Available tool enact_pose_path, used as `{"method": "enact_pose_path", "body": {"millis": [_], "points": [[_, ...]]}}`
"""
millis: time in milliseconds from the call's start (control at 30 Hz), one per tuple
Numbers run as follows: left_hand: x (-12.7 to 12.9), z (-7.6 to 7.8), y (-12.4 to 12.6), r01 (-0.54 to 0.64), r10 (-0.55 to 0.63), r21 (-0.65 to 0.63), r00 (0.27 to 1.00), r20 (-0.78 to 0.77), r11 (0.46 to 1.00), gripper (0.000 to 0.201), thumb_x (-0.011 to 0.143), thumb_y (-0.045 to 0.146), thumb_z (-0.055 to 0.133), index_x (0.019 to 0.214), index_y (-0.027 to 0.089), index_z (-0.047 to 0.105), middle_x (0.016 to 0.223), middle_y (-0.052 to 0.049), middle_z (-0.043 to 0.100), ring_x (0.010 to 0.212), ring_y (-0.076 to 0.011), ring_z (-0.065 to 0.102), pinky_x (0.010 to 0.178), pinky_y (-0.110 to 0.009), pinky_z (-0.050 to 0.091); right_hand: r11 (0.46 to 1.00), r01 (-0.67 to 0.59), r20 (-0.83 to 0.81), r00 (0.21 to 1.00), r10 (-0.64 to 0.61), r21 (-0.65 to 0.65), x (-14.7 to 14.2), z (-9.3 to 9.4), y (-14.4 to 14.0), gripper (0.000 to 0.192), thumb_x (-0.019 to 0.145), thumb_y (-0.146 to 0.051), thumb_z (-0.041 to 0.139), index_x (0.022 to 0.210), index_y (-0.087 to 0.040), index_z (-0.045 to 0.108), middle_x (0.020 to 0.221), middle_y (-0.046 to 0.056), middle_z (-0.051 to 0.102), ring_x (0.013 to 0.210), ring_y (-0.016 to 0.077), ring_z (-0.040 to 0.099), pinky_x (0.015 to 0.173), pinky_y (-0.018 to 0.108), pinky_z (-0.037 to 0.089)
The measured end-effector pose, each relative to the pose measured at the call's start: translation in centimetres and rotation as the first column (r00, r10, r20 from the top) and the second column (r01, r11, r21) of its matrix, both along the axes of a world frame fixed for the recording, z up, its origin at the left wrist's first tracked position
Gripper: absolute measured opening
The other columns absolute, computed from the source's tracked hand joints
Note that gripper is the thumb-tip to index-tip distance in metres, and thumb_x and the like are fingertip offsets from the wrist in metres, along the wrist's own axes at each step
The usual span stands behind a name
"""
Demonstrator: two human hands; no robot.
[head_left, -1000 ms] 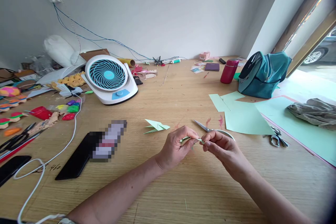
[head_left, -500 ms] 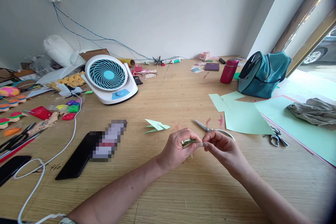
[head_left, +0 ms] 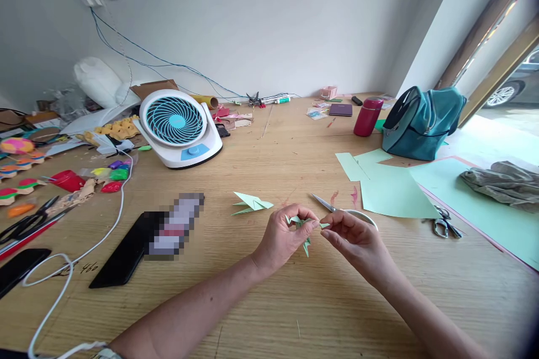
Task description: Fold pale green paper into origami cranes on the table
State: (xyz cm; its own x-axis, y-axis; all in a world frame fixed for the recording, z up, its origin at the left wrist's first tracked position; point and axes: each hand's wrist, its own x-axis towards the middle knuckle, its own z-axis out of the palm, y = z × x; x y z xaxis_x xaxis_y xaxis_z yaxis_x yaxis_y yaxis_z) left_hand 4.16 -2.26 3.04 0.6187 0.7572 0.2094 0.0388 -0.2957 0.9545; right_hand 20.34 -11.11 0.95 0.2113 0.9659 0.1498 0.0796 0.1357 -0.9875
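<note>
Both hands are pinching one small green folded paper [head_left: 304,228] just below the frame's centre: the left hand [head_left: 283,237] is gripping its body, while the right hand [head_left: 356,241] is nipping its right tip (long axis running left-right) above the table [head_left: 269,303].

Wooden table [head_left: 269,303], light grain, wide and cluttered. At far left, a white fan with blue grille [head_left: 179,126]; near it small coloured clay pieces [head_left: 110,173] and a white cable [head_left: 84,252]. At near left, a black phone [head_left: 126,255] and black scissors [head_left: 25,224]. In the middle, a folded green paper figure [head_left: 251,202] and silver scissors [head_left: 332,207]. At right, green paper sheets [head_left: 391,188], a second pair of scissors [head_left: 444,223], a grey cloth [head_left: 503,182]. At far right, a teal bag [head_left: 423,120] beside a red bottle [head_left: 368,116].
</note>
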Motion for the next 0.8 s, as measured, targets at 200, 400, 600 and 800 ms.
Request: {"method": "enact_pose_path", "body": {"millis": [200,400,600,800], "points": [[0.2,-0.1,-0.2,0.001,-0.001,0.017,1.0,0.006,1.0,0.014,0.087,0.028,0.065,0.08,0.016,0.069,0.079,-0.003,0.066,0.077,-0.013,0.059,0.069,-0.022,0.047,0.999,0.044,0.104,0.994,-0.046,0.019,-0.1,0.0,0.0,0.021,0.089,-0.041,0.066,0.081,-0.021,0.064,0.077,0.002,0.062,0.072,0.0161,0.056,0.066,0.029,0.044],[0.3,-0.3,-0.3,0.027,-0.026,-0.037,0.999,0.041,0.999,0.017,0.085,0.029,0.068,0.077,0.015,0.069,0.077,-0.003,0.062,0.074,-0.0126,0.056,0.066,-0.022,0.046,0.998,0.046,0.176,0.983,-0.054,0.051,-0.4,0.3,-0.1,0.021,0.09,-0.041,0.065,0.08,-0.022,0.064,0.076,0.002,0.06,0.071,0.0166,0.053,0.065,0.029,0.043],[0.2,-0.1,-0.4,0.133,-0.1,-0.241,0.985,0.143,0.961,0.037,0.08,0.036,0.075,0.11,0.016,0.065,0.1,-0.006,0.066,0.085,-0.0137,0.061,0.07,-0.022,0.049,0.992,0.121,0.047,0.991,-0.122,0.019,-0.1,1.0,0.0,0.029,0.087,-0.047,0.067,0.075,-0.021,0.06,0.066,-0.001,0.052,0.06,0.0142,0.044,0.056,0.027,0.035],[0.2,0.4,0.0,0.165,-0.119,-0.303,0.979,0.164,0.938,0.038,0.086,0.045,0.068,0.109,0.014,0.069,0.09,-0.007,0.071,0.085,-0.0153,0.064,0.077,-0.026,0.051,0.986,0.165,-0.052,0.985,-0.166,-0.009,0.5,1.3,0.1,0.036,0.084,-0.053,0.069,0.074,-0.021,0.057,0.06,-0.004,0.043,0.054,0.0105,0.032,0.05,0.026,0.025]]}}
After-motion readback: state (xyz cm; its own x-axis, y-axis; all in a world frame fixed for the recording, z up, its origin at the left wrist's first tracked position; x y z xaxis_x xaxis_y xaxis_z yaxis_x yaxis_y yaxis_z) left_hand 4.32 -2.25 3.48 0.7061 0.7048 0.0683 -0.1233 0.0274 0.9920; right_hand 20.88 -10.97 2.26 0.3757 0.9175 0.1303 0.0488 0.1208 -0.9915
